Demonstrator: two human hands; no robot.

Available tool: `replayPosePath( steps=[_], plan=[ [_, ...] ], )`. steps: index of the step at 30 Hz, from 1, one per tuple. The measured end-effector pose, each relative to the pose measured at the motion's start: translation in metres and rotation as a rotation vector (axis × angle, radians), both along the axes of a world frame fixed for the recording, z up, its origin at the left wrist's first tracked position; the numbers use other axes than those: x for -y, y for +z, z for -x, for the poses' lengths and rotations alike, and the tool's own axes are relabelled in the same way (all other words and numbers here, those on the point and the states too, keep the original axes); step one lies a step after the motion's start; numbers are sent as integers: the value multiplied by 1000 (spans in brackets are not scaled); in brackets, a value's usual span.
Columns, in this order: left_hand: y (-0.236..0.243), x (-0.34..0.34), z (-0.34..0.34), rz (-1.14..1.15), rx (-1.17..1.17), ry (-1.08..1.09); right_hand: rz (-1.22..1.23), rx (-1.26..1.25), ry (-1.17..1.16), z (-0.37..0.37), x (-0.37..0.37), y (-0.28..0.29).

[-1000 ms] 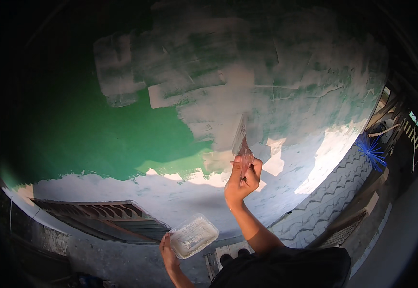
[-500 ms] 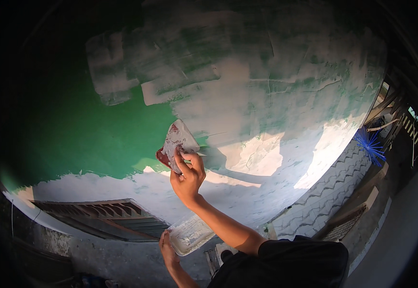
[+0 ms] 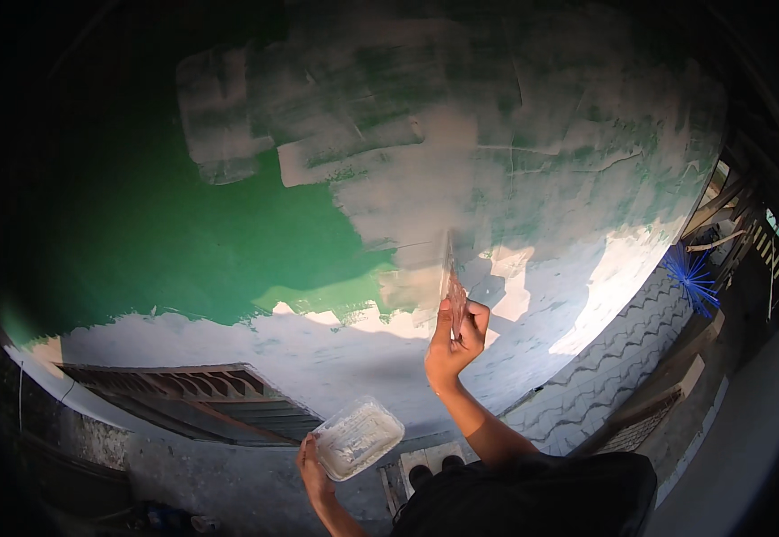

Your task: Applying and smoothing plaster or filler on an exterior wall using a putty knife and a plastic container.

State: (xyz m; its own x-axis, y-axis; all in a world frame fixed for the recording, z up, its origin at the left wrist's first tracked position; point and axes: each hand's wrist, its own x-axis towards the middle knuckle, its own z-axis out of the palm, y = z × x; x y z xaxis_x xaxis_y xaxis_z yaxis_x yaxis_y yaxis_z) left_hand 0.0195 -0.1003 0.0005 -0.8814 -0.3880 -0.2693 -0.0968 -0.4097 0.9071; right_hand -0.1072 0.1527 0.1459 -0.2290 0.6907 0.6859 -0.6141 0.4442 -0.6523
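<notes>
My right hand (image 3: pixel 457 351) pinches a putty spreader (image 3: pixel 451 285), a flat reddish blade smeared with white. The spreader now stands nearly edge-on to the wall, with its edge at the coated area. That wall (image 3: pixel 219 242) is green on the left, and whitish putty (image 3: pixel 389 210) covers much of its middle and right in uneven strokes. Lower down, my left hand (image 3: pixel 314 467) grips the left side of a shallow clear plastic tray (image 3: pixel 362 438) coated inside with pale putty. The fingers under the tray are partly hidden.
A slatted window with a wooden frame (image 3: pixel 201 398) is set into the wall at lower left. My feet stand on a pale plank platform (image 3: pixel 437 456). Wavy-patterned paving (image 3: pixel 604 367), a blue spiky bundle (image 3: pixel 692 279) and timber pieces (image 3: pixel 676 389) lie to the right.
My right hand has moved right with the spreader, which has turned from broad face to edge-on. Fresh putty covers a strip of green behind it. The tray stays low in my left hand.
</notes>
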Motion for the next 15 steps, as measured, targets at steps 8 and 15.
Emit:
replayPosePath(
  steps=[8, 15],
  plan=[
    [-1, 1, 8, 23, 2, -48, -123, 93, -42, 36, 25, -23],
    [-10, 6, -2, 7, 11, -15, -206, 93, 63, 48, 116, -29]
  ],
)
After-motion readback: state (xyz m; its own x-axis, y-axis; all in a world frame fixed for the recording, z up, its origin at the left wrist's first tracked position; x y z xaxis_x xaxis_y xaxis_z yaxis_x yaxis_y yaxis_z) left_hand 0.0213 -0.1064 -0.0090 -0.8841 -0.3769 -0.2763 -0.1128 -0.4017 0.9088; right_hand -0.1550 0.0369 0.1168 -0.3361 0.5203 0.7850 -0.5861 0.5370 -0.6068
